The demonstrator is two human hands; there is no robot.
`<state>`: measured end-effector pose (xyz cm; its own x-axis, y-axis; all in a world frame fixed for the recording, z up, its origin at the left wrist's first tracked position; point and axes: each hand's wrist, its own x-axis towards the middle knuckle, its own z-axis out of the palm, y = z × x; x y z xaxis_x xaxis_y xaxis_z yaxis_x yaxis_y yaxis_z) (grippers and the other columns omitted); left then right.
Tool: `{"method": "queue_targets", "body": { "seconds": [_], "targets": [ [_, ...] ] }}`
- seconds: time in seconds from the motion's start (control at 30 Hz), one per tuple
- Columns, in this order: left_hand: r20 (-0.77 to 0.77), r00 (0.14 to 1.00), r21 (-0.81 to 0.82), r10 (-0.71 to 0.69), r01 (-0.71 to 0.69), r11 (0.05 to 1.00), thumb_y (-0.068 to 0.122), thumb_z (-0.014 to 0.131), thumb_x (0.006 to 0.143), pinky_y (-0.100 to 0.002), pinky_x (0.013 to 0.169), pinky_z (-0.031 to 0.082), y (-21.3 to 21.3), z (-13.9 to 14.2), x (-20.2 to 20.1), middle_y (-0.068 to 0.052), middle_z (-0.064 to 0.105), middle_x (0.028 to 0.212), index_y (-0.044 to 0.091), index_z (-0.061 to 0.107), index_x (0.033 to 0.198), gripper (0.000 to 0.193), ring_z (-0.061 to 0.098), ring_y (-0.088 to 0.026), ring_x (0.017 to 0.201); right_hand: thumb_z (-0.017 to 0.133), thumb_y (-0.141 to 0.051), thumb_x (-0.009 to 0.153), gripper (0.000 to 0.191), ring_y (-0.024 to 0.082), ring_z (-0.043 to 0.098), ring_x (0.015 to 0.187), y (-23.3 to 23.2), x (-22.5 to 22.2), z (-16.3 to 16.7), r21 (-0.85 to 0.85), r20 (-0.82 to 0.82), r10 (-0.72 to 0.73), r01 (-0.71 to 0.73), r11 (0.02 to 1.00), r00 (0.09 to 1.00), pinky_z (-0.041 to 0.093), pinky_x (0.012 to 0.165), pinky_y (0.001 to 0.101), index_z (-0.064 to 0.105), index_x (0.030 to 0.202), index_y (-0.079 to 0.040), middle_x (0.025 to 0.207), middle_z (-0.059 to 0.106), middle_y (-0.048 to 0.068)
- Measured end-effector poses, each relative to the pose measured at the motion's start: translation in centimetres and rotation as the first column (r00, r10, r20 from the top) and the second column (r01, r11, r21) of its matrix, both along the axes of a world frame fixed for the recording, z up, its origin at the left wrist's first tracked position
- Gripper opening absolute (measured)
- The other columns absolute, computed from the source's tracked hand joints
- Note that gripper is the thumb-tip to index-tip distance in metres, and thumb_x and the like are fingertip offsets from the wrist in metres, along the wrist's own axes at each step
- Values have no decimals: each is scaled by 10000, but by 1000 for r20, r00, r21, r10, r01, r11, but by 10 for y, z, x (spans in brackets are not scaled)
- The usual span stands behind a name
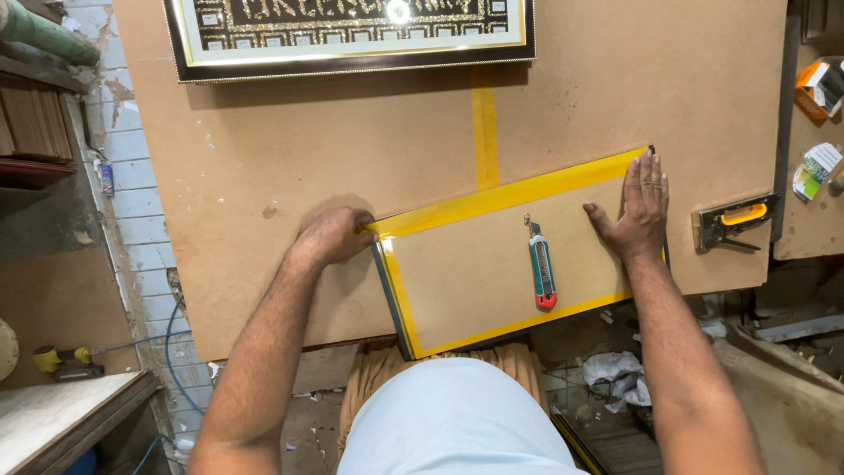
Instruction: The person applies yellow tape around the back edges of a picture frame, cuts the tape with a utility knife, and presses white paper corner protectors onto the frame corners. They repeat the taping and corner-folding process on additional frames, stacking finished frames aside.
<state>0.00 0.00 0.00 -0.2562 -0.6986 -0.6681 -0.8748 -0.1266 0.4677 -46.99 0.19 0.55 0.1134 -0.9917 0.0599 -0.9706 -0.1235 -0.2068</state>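
Left hand: curled, fingertips pinched on yellow tape at near-left corner of frame back. Frame back: face down on worktop, edges taped yellow, near edge overhanging. Utility knife: loose on backing board, between both hands. Right hand: spread flat, pressed on right end of frame back. Staple gun: on worktop, just right.

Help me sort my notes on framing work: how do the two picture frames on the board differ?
The near frame lies face down, its plain brown backing edged with yellow tape; the far frame lies face up, showing glittery gold artwork. The near frame sits skewed under both hands, left hand and right hand; the far frame lies square and untouched. Both are rectangular and rest on the brown board.
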Motion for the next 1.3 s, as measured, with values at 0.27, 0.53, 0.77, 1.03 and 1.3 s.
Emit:
{"method": "queue_targets", "body": {
  "seconds": [0.27,0.53,0.77,1.03,1.3],
  "targets": [
    [116,991,139,59,-75,987,390,728,898,-406,813,577,-86,26,-108,-76,783,979,191,729,1220,379,747,-225,800,473,-762,972,1080,421,170,1621,-71,-113,-4,54,-7,-34,34,998,999,94,1297,617,244,1649,48,1722,194,300],
    [157,987,103,-25,9,995,413,728,898,-410,822,576,-339,56,-321,-106,804,933,179,757,1190,375,745,-238,828,188,-930,839,1286,430,-75,1545,-321,-206,41,454,-376,-152,326,829,914,-144,1181,592,130,1546,143,1640,74,344],
    [174,984,63,-42,32,998,455,737,870,-446,915,560,-310,-16,-405,-123,769,1068,152,761,1173,429,723,-301,1024,346,-948,797,1379,444,-36,1552,-236,-83,7,538,-258,330,-149,830,908,-102,1226,513,161,1518,214,1624,90,392],
    [125,991,-8,-57,58,998,428,749,842,-474,940,552,-274,-35,-367,-159,750,1111,132,770,1150,428,703,-335,1083,418,-748,966,1091,449,118,1558,-178,-98,-13,140,-19,343,-338,931,939,47,1243,580,292,1544,169,1638,206,368],
    [84,996,20,7,-9,1000,404,732,845,-470,986,522,-278,-38,-414,-144,740,1162,114,739,1182,445,678,-318,1144,686,-337,919,629,402,558,1180,-146,-288,-28,256,-23,-348,342,904,937,470,961,546,501,1431,-22,1284,587,234]
  ]
}}
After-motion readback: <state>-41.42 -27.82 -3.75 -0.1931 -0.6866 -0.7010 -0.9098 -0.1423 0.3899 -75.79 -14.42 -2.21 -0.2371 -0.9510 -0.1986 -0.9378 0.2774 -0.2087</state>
